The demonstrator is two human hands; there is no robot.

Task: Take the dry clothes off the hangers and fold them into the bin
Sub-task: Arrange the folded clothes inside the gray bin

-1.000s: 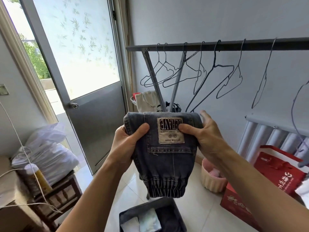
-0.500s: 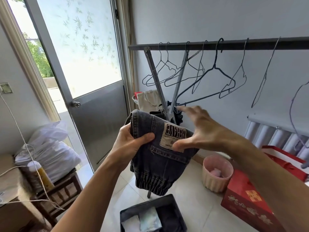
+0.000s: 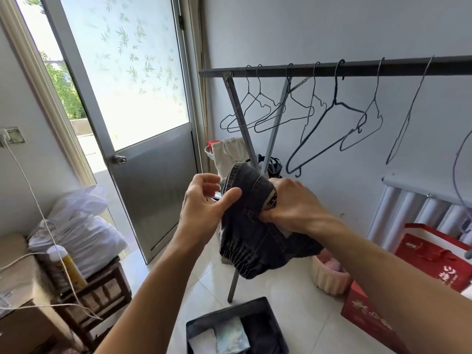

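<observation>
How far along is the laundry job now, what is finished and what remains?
Nearly done. All hangers in view hang bare, and folded clothes already lie in the bin. In hand: the right hand grips the jeans, the left hand touching them. Left: finish folding them and lay them in the bin.

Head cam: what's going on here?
A person is folding dark jeans in mid-air. The right hand grips them by the waistband patch; the left hand has its thumb on the denim, grip unclear. The bin on the floor below already holds some folded clothes. The hangers on the rail are bare.
</observation>
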